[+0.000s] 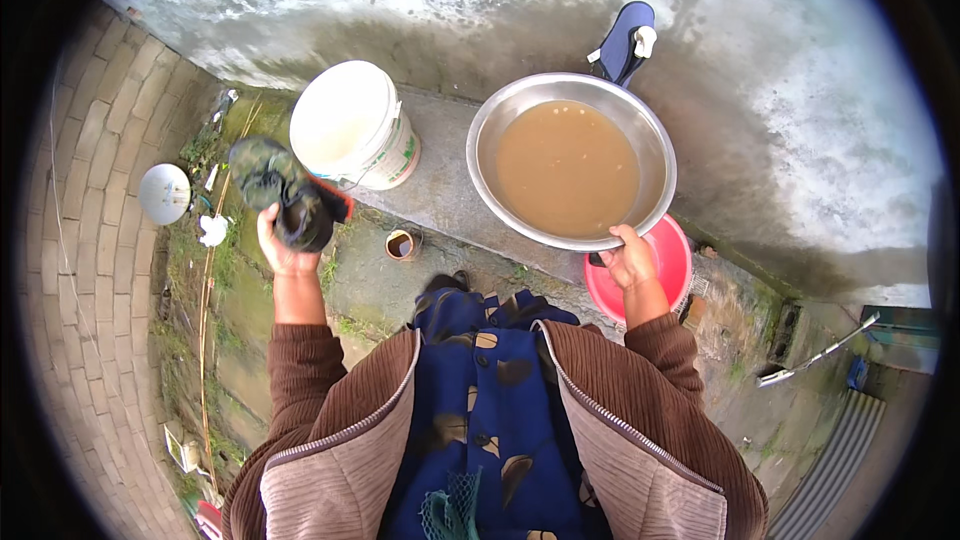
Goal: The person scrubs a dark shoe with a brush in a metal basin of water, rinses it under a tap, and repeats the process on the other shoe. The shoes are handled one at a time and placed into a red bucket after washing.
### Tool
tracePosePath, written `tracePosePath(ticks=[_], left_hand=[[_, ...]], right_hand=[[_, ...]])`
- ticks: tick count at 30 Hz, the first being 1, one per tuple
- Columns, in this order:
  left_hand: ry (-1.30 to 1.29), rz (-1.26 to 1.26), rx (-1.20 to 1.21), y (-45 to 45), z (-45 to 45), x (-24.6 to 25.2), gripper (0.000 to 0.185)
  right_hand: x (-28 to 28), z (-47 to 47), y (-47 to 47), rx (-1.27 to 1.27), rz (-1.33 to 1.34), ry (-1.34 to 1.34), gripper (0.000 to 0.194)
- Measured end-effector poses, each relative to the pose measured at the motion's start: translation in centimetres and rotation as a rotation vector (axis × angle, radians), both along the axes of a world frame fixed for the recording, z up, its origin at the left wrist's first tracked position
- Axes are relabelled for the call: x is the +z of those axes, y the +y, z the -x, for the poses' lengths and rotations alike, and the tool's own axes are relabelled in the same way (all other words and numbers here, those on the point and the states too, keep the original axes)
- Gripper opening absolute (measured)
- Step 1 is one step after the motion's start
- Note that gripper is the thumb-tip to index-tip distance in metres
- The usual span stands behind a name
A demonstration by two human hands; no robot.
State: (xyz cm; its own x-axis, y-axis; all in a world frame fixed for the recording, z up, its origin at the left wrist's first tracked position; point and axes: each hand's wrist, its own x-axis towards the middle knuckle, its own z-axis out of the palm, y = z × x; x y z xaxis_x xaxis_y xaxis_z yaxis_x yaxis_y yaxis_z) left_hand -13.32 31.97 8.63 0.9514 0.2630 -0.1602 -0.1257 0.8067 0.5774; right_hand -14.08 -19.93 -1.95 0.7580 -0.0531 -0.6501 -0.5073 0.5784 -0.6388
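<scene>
My left hand (289,255) is raised at the left, closed around a camouflage-patterned cloth shoe (259,161). A dark piece with an orange-red edge (341,202) shows beside the shoe; whether it belongs to a second shoe I cannot tell. With thumb and fingers, my right hand (631,259) grips the near rim of a wide metal basin (484,187). Cloudy brown water (568,172) fills much of the basin, with a few pale bits floating on it. Partly beneath the basin and my right hand is a red plastic basin (679,259).
A white plastic bucket (401,154) stands on the concrete ledge (442,142) along the stained wall (420,15). A small pot (400,244) of dark liquid sits near my feet. A blue item (626,37) rests against the wall. Bamboo poles (206,315) lie at left.
</scene>
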Motion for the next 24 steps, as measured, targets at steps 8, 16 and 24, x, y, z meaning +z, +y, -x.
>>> tracePosePath(ticks=[8, 16, 24], left_hand=[[0.119, 0.117, -0.143, 4.5, -1.4, -5.2, 0.047], [0.171, 0.037, -0.362, 2.5, -9.9, -3.6, 0.046], [0.133, 0.032, -0.681, -5.5, -17.3, -2.8, 0.049]], right_hand=[[3.9, 7.5, 1.9, -0.272, -0.085, 0.035, 0.034], [6.1, 16.1, 5.7, -0.616, -0.044, 0.012, 0.027], [4.2, 29.6, 6.8, -1.101, 0.009, 0.035, 0.032]])
